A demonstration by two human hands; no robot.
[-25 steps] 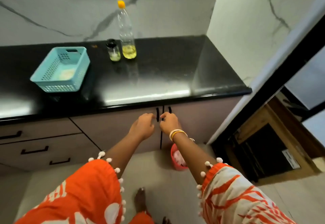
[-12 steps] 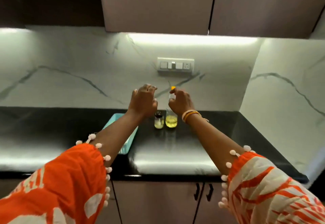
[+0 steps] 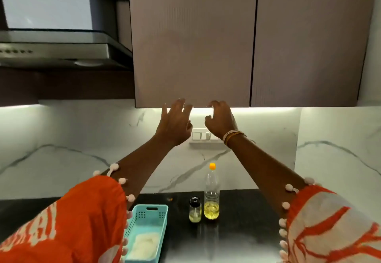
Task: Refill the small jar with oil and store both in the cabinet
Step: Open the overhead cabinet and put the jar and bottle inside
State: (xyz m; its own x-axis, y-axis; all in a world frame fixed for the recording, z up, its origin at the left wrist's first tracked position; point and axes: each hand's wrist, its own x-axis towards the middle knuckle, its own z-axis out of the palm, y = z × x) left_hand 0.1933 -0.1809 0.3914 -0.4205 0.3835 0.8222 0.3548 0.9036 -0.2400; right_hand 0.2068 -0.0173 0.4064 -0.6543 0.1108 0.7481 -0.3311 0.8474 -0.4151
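Observation:
A small glass jar (image 3: 195,211) with a black lid stands on the black counter (image 3: 247,221), with a little yellow oil at its bottom. Right beside it stands a clear oil bottle (image 3: 211,196) with an orange cap, oil filling its lower part. Both of my hands are raised to the bottom edge of the upper cabinet's left door (image 3: 193,46), which is closed. My left hand (image 3: 175,122) has its fingers spread, tips at the edge. My right hand (image 3: 220,121) has loosely curled fingers just at the edge and holds nothing I can see.
A teal plastic basket (image 3: 152,209) with something white inside sits left of the jar. A range hood (image 3: 61,50) juts out at upper left. The cabinet's right door (image 3: 309,46) is closed. A switch panel (image 3: 199,136) is on the marble wall behind my wrists.
My hands left the lower cabinet handles, passed over the jar and bottle, and rose to the upper cabinet's bottom edge. The view tilted upward. Jar and bottle have not moved.

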